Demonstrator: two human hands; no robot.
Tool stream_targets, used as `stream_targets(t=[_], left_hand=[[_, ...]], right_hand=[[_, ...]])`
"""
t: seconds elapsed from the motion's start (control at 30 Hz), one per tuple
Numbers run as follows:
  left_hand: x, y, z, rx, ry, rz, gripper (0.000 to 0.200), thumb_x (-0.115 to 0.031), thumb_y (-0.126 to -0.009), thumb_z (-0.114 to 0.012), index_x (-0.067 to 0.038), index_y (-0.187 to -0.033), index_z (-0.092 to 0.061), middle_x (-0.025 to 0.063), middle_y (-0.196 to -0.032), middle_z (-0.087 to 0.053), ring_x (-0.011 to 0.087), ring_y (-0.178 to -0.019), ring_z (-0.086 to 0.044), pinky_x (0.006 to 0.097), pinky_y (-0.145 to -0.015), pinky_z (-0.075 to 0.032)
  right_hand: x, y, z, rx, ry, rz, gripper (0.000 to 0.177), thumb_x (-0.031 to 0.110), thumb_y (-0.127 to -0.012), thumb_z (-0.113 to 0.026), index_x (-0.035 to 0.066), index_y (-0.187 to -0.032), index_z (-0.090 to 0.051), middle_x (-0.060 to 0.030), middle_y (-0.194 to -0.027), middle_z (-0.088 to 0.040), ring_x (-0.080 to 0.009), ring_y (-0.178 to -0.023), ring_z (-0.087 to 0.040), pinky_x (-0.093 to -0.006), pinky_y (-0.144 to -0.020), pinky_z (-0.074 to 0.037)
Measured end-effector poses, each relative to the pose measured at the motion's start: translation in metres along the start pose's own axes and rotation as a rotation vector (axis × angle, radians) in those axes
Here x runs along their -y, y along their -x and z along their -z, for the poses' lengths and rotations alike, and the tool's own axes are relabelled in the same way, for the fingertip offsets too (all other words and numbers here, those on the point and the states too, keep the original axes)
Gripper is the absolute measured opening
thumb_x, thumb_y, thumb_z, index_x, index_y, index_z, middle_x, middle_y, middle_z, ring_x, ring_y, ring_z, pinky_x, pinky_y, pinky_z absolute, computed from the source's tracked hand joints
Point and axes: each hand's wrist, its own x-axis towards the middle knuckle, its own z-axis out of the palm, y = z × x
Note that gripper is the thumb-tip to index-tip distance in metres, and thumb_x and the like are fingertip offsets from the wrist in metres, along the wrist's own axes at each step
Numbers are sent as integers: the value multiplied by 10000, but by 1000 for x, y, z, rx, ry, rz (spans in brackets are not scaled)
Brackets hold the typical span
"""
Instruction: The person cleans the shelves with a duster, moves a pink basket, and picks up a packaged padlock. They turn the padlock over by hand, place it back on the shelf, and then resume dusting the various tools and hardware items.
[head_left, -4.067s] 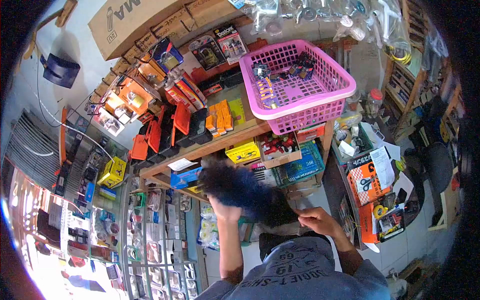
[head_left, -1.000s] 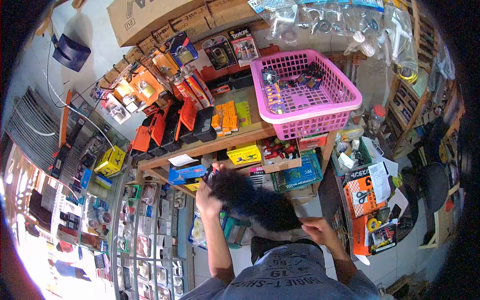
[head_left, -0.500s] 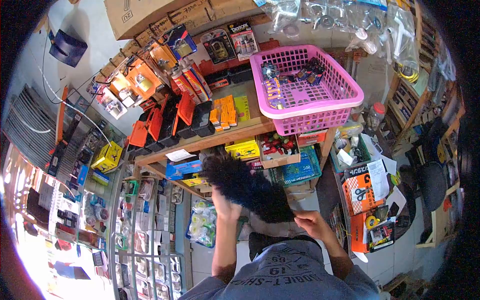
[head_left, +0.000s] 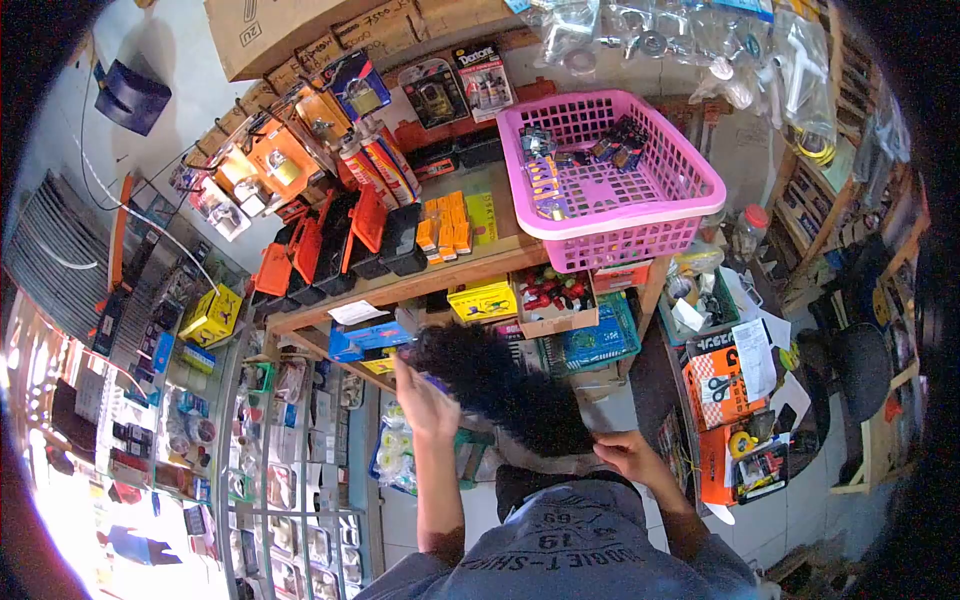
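1. Nearest us, the grey shirt (head_left: 590, 545) carries print that reads upside down. We are sure only of "19".
2. Our right hand (head_left: 628, 457) curls its fingers shut at the lower end of the black duster (head_left: 505, 385). The handle itself is hidden.
3. Our left hand (head_left: 422, 400) presses outstretched fingers against the duster's fluffy head and grips nothing we can see. The duster slants between both hands, in front of the shelf under the table (head_left: 400, 287).
4. Just behind it sit a blue box (head_left: 362, 340) and a yellow box (head_left: 483, 300), their writing too small to read.
5. To the right, an orange box (head_left: 728, 372) shows a scissors picture.
6. On the table stands a pink basket (head_left: 625, 232) holding small packs.
7. Farthest off, a blister card (head_left: 483, 70) reads "Dextone" and a cardboard box (head_left: 270, 35) shows "ZU".
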Motion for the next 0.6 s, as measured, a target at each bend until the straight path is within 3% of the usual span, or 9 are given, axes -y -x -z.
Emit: stream_targets(t=[0.1, 0.13, 0.17, 0.23, 0.37, 0.43, 0.5, 0.53, 0.6], left_hand=[[-13, -3, 8, 232, -83, -33, 545, -494, -1004, -326, -99, -1360, -446, 77, -1342, -525, 258, -1239, -488, 434, -1066, -355], [-5, 3, -18, -87, -20, -92, 494, -465, -997, -366, -98, -1292, -514, 88, -1253, -593, 271, -1126, -567, 417, -966, -457], [6, 5, -21, -90, -22, -92, 494, -465, -997, -366, -98, -1292, -514, 88, -1253, -593, 271, -1126, -567, 417, -966, -457], [21, 11, -21, -346, -190, -4, 501, -482, -991, -381, -97, -1267, -540, 77, -1215, -610, 265, -1075, -584, 402, -940, -467], [13, 5, -11, -55, -49, -22, 545, -506, -979, -401, -78, -1292, -529, 71, -1217, -608, 259, -1067, -587, 399, -935, -471], [7, 7, -15, -69, -75, -65, 547, -495, -981, -390, -66, -1293, -528, 84, -1232, -602, 268, -1098, -581, 401, -957, -463], [8, 2, -6, -47, -55, -67, 558, -490, -997, -348, -57, -1316, -497, 104, -1304, -552, 275, -1183, -530, 410, -1025, -409], [4, 6, -1, 114, -77, -6, 563, -491, -1000, -337, -63, -1337, -476, 105, -1311, -548, 276, -1200, -519, 409, -1046, -389], [6, 4, -1, 64, -64, -40, 556, -490, -1000, -335, -64, -1320, -493, 106, -1297, -558, 279, -1187, -528, 409, -1045, -391]], right_hand=[[0, 7, 4, -45, 11, 39, 276, 174, -908, -656, -40, -1082, -647, -75, -845, -689, -94, -767, -590, -263, -698, -490], [4, 6, 3, -42, 10, 41, 276, 174, -908, -656, -40, -1082, -647, -75, -845, -689, -94, -767, -590, -263, -698, -490], [10, 4, 2, -45, 32, 73, 266, 165, -906, -657, -43, -1073, -648, -78, -842, -686, -94, -771, -589, -263, -702, -489], [25, 6, -2, -50, 54, 95, 256, 155, -904, -657, -45, -1064, -649, -81, -839, -683, -93, -774, -589, -263, -706, -489], [26, 5, -3, -91, 106, 194, 208, 127, -904, -646, -54, -1008, -649, -78, -768, -650, -95, -716, -567, -256, -665, -478], [22, 4, 0, -165, 68, 214, 193, 118, -906, -639, -49, -1001, -649, -73, -734, -630, -96, -683, -554, -258, -639, -472], [28, 4, 4, 34, 239, 236, 170, 107, -903, -635, -34, -996, -652, -67, -687, -591, -100, -623, -522, -271, -582, -452], [34, 3, 3, 37, 237, 241, 170, 107, -903, -635, -34, -996, -652, -67, -687, -591, -100, -623, -522, -271, -582, -452], [48, 3, -2, -60, 228, 284, 153, 100, -896, -640, -23, -984, -655, -60, -659, -559, -91, -605, -505, -279, -545, -430]])
